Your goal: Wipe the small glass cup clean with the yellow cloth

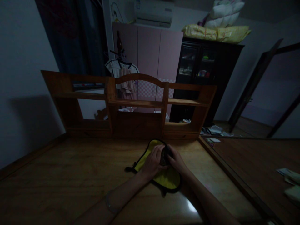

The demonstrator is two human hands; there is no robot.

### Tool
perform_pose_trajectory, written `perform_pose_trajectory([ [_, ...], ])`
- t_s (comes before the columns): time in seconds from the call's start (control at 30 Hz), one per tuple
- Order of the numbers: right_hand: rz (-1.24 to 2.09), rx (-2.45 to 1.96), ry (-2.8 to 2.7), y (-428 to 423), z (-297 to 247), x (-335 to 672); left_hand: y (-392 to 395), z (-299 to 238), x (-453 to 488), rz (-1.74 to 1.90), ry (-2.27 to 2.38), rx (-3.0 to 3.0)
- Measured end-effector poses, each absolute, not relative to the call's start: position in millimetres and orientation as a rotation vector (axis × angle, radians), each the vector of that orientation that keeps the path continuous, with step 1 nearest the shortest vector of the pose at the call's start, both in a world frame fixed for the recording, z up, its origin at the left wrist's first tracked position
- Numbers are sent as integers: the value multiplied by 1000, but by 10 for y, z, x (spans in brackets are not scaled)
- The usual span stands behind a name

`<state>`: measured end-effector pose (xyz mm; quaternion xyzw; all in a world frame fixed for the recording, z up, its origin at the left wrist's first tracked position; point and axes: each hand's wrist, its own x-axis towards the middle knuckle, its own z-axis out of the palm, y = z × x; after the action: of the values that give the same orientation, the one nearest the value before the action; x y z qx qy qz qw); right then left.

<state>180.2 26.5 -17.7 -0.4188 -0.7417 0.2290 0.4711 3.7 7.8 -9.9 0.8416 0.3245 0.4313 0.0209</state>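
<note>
A yellow cloth piece with black trim (pixel 167 178) lies on the wooden desk (pixel 70 175), close to the shelf unit. My left hand (pixel 153 161) rests on it with fingers curled over a small dark object (pixel 164 156). My right hand (pixel 176 161) meets it from the right, fingers closed on the same dark object. What that object is stays too dim to make out. A black strap end (pixel 129 169) sticks out of the cloth to the left.
A wooden shelf hutch (pixel 138 103) stands at the back of the desk. Behind it are a pink wardrobe (pixel 159 53), hanging clothes (pixel 124 78) and a dark glass cabinet (pixel 201 68). Papers (pixel 289 175) lie at the right.
</note>
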Motion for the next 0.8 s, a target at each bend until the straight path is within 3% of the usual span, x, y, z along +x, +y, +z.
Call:
perform_pose_trajectory([
  [0.8, 554, -1048, -1820, 197, -29, 1767, 31, -75, 31, 1317, 1119, 2597],
])
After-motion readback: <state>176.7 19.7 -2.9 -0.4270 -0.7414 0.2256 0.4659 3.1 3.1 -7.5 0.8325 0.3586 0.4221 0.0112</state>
